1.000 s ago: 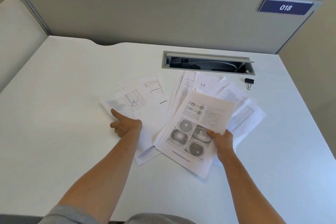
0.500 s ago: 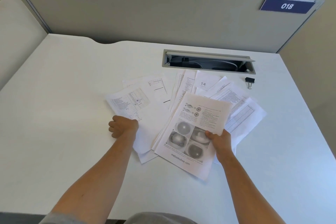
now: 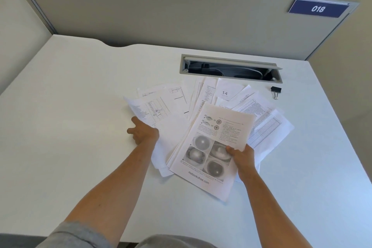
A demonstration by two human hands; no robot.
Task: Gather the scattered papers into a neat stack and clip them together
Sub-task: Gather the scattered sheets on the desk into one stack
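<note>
Nearest the viewer, the white rectangular worktop (image 3: 70, 106) carries a fan of scattered white printed paper sheets (image 3: 261, 125) across its middle. The right hand (image 3: 242, 157) has its grip closed on the right edge of a small sheaf topped by a white page printed with four grey eye photographs (image 3: 209, 147), thumb on top, the sheaf lying over the other sheets. The left hand (image 3: 144, 133) is at the left edge of a white sheet bearing a ruled table (image 3: 153, 109), whose near corner curls up above it; index finger and thumb are extended, the other fingers are hidden, so its grip cannot be told. Beyond the fan, well apart from both hands, a small black binder clip (image 3: 275, 90) lies on the worktop near the right end of a grey open cable hatch (image 3: 229, 66). Behind stands a grey fabric partition (image 3: 161, 10) with a dark blue plate reading 018 (image 3: 318, 8). Compared with half a second ago, the left hand has opened from a fist, and the tabled sheet's corner now lifts.
</note>
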